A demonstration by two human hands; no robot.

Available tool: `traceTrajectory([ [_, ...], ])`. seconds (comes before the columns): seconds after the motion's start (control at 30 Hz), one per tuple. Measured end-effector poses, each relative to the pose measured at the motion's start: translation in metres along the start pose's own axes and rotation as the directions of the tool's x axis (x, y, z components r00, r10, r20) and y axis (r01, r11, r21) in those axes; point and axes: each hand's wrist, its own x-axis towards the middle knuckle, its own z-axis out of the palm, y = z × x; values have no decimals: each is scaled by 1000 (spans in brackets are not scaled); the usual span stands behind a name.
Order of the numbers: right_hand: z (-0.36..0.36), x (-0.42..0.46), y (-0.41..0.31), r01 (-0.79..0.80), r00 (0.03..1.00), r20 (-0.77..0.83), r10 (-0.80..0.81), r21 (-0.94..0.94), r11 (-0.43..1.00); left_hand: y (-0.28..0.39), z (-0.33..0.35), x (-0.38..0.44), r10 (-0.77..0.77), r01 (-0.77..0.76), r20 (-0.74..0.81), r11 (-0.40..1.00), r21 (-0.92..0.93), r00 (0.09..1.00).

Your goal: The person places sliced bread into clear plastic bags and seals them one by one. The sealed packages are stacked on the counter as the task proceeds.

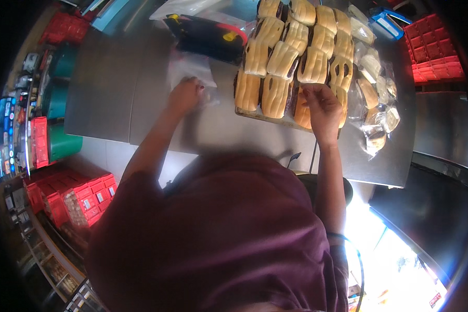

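My left hand (pixel 187 94) is at a clear plastic bag (pixel 192 68) on the steel table (pixel 156 97), its fingers bent at the bag's lower edge. My right hand (pixel 323 101) is over the near edge of a tray (pixel 273 118) of filled bread rolls (pixel 280 60), its fingers bent above a roll (pixel 303 113) that it partly hides. The rolls lie close together in rows, golden with slits and dark filling at their sides. Whether the right fingers touch the roll cannot be made out.
Bagged rolls (pixel 368 93) lie in a heap to the right of the tray. A dark blue object with yellow parts (pixel 206 37) lies behind the plastic bag. Red crates (pixel 433 48) stand beyond the table at the right, more (pixel 89 199) at the lower left.
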Motion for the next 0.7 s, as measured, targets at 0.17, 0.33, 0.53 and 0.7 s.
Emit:
traceTrajectory([
  [0.17, 1, -7, -21, -47, 998, 53, 40, 143, 989, 4, -8, 5, 42, -42, 34, 999, -23, 999],
  [0.33, -2, -17, -31, -68, 997, 39, 63, 162, 984, 1, 6, 0, 98, -102, -34, 981, -165, 995],
  [0.53, -1, -28, -37, -153, 983, 137, 122, 247, 957, 54, -44, 14, -14, 90, 102, 601, -794, 995],
  [0.7, 27, -32, -53, 16, 968, 232, -93, 314, 949, 164, -81, 7, 157, -57, -18, 248, -967, 987],
])
